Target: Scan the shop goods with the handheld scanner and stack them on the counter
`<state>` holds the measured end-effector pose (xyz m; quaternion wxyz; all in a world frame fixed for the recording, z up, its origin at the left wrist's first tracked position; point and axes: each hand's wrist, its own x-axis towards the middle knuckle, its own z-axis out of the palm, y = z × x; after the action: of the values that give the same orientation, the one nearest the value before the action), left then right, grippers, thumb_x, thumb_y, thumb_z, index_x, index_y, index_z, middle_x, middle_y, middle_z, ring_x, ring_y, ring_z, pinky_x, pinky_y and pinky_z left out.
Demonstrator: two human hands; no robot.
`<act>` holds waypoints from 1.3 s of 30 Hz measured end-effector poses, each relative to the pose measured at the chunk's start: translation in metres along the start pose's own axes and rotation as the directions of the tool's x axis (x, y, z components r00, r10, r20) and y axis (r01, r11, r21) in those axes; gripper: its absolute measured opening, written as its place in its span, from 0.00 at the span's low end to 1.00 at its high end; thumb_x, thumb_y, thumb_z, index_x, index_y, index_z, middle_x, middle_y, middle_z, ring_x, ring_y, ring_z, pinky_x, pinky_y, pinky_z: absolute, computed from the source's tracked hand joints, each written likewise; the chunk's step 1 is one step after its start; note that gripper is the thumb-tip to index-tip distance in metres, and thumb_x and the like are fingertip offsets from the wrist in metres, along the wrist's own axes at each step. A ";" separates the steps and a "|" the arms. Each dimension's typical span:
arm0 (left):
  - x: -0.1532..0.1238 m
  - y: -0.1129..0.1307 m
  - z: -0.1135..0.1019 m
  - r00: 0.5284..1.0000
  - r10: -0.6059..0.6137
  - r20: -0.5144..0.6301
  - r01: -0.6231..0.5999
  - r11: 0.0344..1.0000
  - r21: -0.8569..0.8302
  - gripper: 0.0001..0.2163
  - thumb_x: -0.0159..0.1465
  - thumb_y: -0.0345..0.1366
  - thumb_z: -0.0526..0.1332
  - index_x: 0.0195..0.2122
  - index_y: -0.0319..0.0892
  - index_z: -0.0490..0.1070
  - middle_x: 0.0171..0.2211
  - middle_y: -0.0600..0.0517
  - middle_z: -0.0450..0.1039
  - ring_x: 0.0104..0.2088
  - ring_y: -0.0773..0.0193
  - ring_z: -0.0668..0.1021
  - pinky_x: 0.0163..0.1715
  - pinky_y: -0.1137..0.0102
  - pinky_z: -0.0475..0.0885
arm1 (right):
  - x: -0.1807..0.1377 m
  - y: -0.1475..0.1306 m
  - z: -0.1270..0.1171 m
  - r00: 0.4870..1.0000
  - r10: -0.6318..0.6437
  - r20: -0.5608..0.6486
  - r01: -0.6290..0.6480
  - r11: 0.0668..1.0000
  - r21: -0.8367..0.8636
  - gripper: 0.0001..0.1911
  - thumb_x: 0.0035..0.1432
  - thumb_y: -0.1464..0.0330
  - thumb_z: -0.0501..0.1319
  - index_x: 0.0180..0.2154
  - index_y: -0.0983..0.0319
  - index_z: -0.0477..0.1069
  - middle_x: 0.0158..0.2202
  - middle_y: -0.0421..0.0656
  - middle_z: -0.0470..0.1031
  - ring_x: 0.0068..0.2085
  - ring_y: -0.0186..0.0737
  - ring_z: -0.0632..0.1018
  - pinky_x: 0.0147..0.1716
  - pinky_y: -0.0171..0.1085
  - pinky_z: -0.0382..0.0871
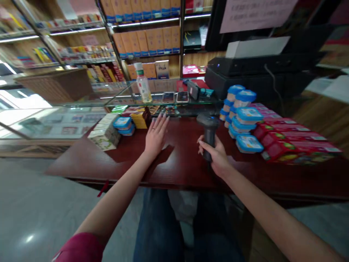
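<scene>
My right hand is wrapped round the handle of a dark barcode scanner, held upright over the brown desk. My left hand is open, fingers stretched out above the desk, with nothing in it. Close to its fingertips stands a stack of dark and yellow boxes. Left of that stack are two blue-lidded tubs and a row of pale green-and-white boxes. To the right of the scanner, more blue-lidded tubs are piled up beside red boxes.
Behind the desk is a glass counter bearing a bottle and two phones. A black machine with a cable stands at the back right. Shelves of orange boxes line the wall. A large brown carton sits at left.
</scene>
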<state>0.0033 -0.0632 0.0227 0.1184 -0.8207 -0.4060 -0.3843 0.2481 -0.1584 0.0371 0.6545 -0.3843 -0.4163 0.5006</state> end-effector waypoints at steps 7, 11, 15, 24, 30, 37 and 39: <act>-0.046 -0.092 -0.058 0.885 -0.428 -0.182 0.458 0.870 0.183 0.33 0.70 0.30 0.57 0.75 0.37 0.52 0.77 0.39 0.47 0.78 0.50 0.47 0.77 0.51 0.47 | 0.044 0.029 0.049 0.867 0.368 0.336 -0.395 0.918 0.013 0.23 0.42 0.66 0.79 0.40 0.61 0.73 0.35 0.38 0.76 0.26 0.31 0.75 0.26 0.33 0.67; -0.048 -0.112 -0.057 0.830 -0.521 -0.201 0.550 0.825 0.132 0.25 0.69 0.31 0.59 0.68 0.38 0.66 0.72 0.39 0.62 0.76 0.48 0.59 0.74 0.53 0.56 | 0.059 0.032 0.048 0.789 0.422 0.447 -0.478 0.879 0.014 0.25 0.44 0.69 0.76 0.46 0.61 0.73 0.34 0.36 0.74 0.21 0.26 0.68 0.20 0.31 0.60; -0.050 -0.117 -0.057 0.793 -0.521 -0.315 0.538 0.842 -0.040 0.15 0.69 0.31 0.60 0.56 0.42 0.76 0.61 0.43 0.76 0.68 0.53 0.72 0.71 0.58 0.63 | 0.062 0.033 0.038 0.743 0.408 0.530 -0.504 0.863 0.041 0.18 0.49 0.69 0.74 0.42 0.62 0.73 0.30 0.33 0.70 0.17 0.22 0.59 0.17 0.30 0.54; -0.048 -0.098 -0.043 0.708 -0.706 0.020 0.418 0.396 -0.818 0.25 0.54 0.52 0.78 0.46 0.43 0.78 0.43 0.49 0.83 0.44 0.60 0.84 0.45 0.69 0.80 | 0.048 0.034 0.041 0.733 0.334 0.593 -0.439 0.898 0.037 0.18 0.60 0.60 0.70 0.45 0.61 0.71 0.32 0.37 0.75 0.15 0.24 0.63 0.12 0.30 0.57; -0.044 -0.079 -0.042 0.736 -0.629 0.251 0.510 0.271 -0.816 0.24 0.52 0.50 0.80 0.45 0.43 0.80 0.43 0.48 0.84 0.41 0.59 0.85 0.44 0.65 0.81 | 0.042 0.034 0.045 0.701 0.349 0.622 -0.485 0.872 0.058 0.16 0.61 0.57 0.69 0.42 0.61 0.71 0.28 0.36 0.73 0.14 0.24 0.62 0.10 0.29 0.55; -0.046 -0.085 -0.037 0.736 -0.634 0.238 0.517 0.298 -0.802 0.24 0.51 0.50 0.80 0.43 0.42 0.79 0.43 0.48 0.84 0.44 0.57 0.85 0.50 0.62 0.79 | 0.042 0.036 0.045 0.675 0.355 0.647 -0.491 0.871 0.035 0.15 0.64 0.56 0.66 0.36 0.61 0.70 0.25 0.35 0.71 0.13 0.24 0.60 0.10 0.28 0.56; -0.047 -0.086 -0.037 0.728 -0.647 0.226 0.521 0.309 -0.795 0.25 0.51 0.51 0.80 0.43 0.42 0.78 0.42 0.48 0.84 0.44 0.57 0.85 0.51 0.61 0.79 | 0.042 0.036 0.045 0.678 0.349 0.646 -0.489 0.871 0.044 0.15 0.64 0.56 0.67 0.39 0.61 0.71 0.26 0.35 0.73 0.13 0.24 0.61 0.10 0.28 0.55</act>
<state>-0.0990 -0.0534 0.0034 -0.3962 -0.5433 -0.4387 -0.5962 0.2001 -0.1063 0.0267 0.3847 -0.2112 -0.4514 0.7769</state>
